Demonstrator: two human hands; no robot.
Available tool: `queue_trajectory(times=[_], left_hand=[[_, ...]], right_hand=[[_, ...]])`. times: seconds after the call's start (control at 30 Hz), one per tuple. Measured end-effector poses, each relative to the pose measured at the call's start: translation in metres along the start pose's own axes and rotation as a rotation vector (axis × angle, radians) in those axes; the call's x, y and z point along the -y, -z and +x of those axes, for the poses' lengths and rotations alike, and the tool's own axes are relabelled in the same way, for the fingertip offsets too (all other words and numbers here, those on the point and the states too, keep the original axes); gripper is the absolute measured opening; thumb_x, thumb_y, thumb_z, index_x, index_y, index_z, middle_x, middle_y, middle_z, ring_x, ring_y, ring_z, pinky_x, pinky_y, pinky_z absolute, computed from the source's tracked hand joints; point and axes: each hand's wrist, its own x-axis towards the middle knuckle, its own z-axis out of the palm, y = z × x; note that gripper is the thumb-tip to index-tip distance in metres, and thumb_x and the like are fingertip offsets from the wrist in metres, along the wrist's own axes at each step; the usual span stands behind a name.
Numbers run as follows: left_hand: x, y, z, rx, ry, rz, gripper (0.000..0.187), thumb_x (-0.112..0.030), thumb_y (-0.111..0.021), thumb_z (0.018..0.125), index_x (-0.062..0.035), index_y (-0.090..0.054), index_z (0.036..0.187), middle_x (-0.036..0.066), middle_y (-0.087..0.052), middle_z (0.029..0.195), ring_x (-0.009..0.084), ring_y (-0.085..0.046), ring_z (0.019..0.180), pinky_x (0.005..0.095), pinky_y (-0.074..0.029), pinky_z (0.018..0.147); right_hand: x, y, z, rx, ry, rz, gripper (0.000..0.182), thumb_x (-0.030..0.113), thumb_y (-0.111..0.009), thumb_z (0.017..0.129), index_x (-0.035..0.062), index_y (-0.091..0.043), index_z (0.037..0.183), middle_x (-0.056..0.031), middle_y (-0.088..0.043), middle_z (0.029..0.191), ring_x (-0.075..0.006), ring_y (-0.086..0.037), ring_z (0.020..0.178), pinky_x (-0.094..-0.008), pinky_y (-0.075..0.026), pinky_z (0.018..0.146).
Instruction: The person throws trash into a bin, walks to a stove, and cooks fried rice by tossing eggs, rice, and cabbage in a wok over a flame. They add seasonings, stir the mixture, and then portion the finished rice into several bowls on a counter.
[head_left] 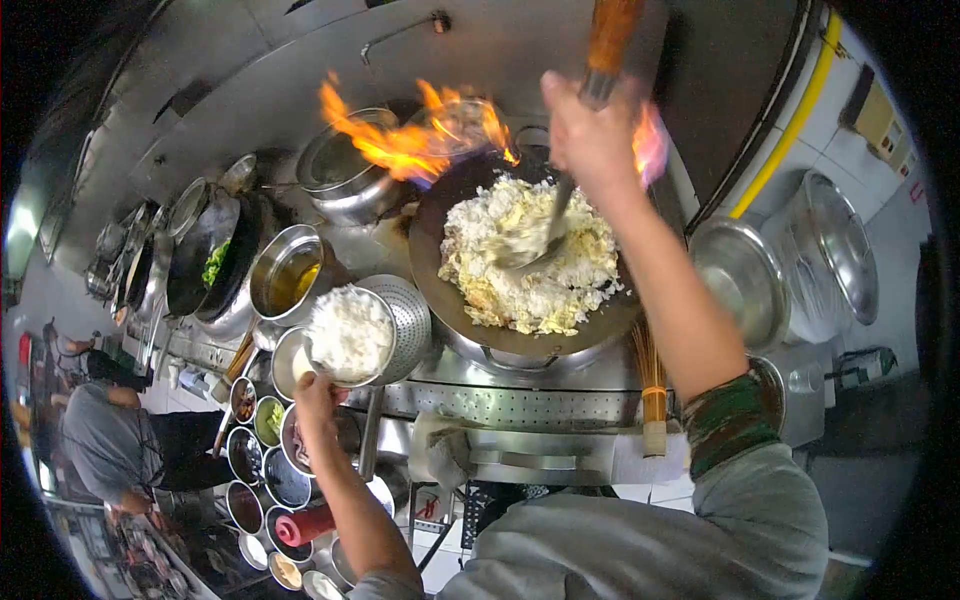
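My right hand (595, 130) is closed round the shaft of a ladle (611, 40) with a wooden handle. Its head, smeared by motion, is down in white rice mixed with yellow egg (530, 290). That food fills much of a large dark wok (432, 285) on the stove. At lower left, my left hand (318, 405) grips the near edge of a metal bowl (380, 372) heaped with white rice (348, 328). The bowl is beside the wok, over part of a perforated strainer (408, 325).
Flames (380, 135) rise behind the wok. A pot of oil (285, 280) and several seasoning bowls (245, 507) stand left, with a red bottle (305, 524). A bamboo brush (652, 400) and a steel basin (740, 270) are right. Another person (105, 440) is at far left.
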Motion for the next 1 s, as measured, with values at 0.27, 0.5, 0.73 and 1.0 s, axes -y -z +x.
queue_trajectory(times=[0.27, 0.5, 0.73, 1.0], left_hand=[[-0.139, -0.119, -0.025, 0.204, -0.491, 0.318, 0.012, -0.009, -0.062, 0.089, 0.0013, -0.06, 0.083, 0.011, -0.065, 0.073, 0.0178, -0.062, 0.056, 0.0294, -0.05, 0.051], [-0.082, -0.288, -0.046, 0.324, -1.127, 1.02, 0.017, -0.011, -0.05, 0.093, -0.0071, -0.062, 0.105, 0.022, -0.057, 0.127, 0.0389, -0.069, 0.084, 0.0484, -0.056, 0.076], [-0.093, -0.284, -0.032, -0.072, -1.162, 0.674, 0.017, -0.001, -0.058, 0.084, -0.0002, -0.06, 0.101, 0.021, -0.063, 0.103, 0.0427, -0.065, 0.083, 0.0515, -0.053, 0.075], [-0.075, -0.164, -0.091, 0.018, -0.148, -0.237, 0.016, -0.009, -0.068, 0.091, -0.0028, -0.057, 0.083, 0.004, -0.06, 0.076, 0.013, -0.063, 0.069, 0.0243, -0.056, 0.067]], right_hand=[[-0.03, 0.0, 0.043, 0.14, -0.139, -0.144, 0.051, 0.043, -0.065, 0.09, -0.0061, -0.065, 0.077, -0.0156, -0.064, 0.066, -0.0271, -0.064, 0.066, -0.0444, -0.05, 0.07], [0.079, 0.107, 0.03, 0.177, -0.107, 0.373, 0.041, 0.034, -0.066, 0.093, 0.0125, -0.049, 0.063, 0.0035, -0.04, 0.05, -0.0096, -0.034, 0.038, -0.0288, -0.029, 0.04], [0.11, 0.131, 0.026, 0.392, 0.088, 0.662, 0.04, 0.03, -0.06, 0.096, 0.012, -0.047, 0.063, 0.001, -0.04, 0.049, -0.0117, -0.039, 0.041, -0.0306, -0.033, 0.041], [-0.033, -0.014, 0.064, 0.336, -0.27, 0.022, 0.044, 0.043, -0.057, 0.097, 0.0113, -0.054, 0.067, -0.0004, -0.044, 0.049, -0.0146, -0.041, 0.039, -0.033, -0.033, 0.041]])
